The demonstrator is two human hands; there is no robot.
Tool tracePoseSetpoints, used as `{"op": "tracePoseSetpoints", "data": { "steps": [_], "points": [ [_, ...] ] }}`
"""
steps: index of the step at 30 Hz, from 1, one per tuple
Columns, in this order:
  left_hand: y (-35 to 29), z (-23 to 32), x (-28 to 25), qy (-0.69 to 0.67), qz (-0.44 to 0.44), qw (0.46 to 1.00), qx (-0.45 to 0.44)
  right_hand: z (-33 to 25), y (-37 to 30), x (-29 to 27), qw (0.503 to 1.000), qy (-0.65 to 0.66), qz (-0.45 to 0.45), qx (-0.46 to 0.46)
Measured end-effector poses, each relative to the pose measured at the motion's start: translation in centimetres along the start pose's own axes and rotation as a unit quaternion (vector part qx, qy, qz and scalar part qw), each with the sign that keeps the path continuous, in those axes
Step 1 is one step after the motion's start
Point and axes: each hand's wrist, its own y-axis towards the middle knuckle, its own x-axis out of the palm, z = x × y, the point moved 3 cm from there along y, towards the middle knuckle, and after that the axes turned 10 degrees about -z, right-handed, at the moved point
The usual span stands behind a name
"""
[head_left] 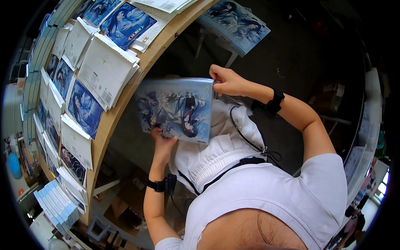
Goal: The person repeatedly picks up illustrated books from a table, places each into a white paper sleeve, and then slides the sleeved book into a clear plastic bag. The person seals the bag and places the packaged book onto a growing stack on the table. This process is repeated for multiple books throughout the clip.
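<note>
A flat blue box (173, 109) with a glossy illustrated cover is held tilted over my lap. My left hand (163, 143) grips its lower edge, with the thumb on the cover and the other fingers mostly hidden behind it. At the box's upper right corner, my right hand (228, 80) is closed in a pinch. What those fingers hold is too small to make out; a shiny, clear edge shows just below them.
Along the left runs a wooden table (143, 75) with rows of white packets (106, 68) and blue picture cards (84, 104). Several slim boxes (56, 204) stand at its near end. More illustrated boxes (239, 27) are stacked on a stool beyond. Cardboard boxes (131, 198) lie under the table.
</note>
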Motion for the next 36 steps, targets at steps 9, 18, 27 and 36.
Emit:
{"op": "tracePoseSetpoints", "data": {
  "steps": [9,18,27,36],
  "points": [
    [1.9,-1.2,-1.4,0.09,-0.019,0.995,0.042,2.7,2.0,-1.7,0.97,-0.244,-0.014,-0.007],
    [2.9,0.3,0.3,0.095,-0.035,0.995,-0.022,1.6,3.0,-1.5,0.967,-0.193,0.071,-0.151],
    [-0.9,9.3,4.9,0.505,0.01,0.854,0.122,-5.9,-1.3,3.3,0.939,-0.275,-0.011,-0.206],
    [-3.2,14.5,7.7,0.52,0.036,0.787,0.33,-9.8,-1.0,9.1,0.931,-0.189,-0.18,-0.256]
  ]
}}
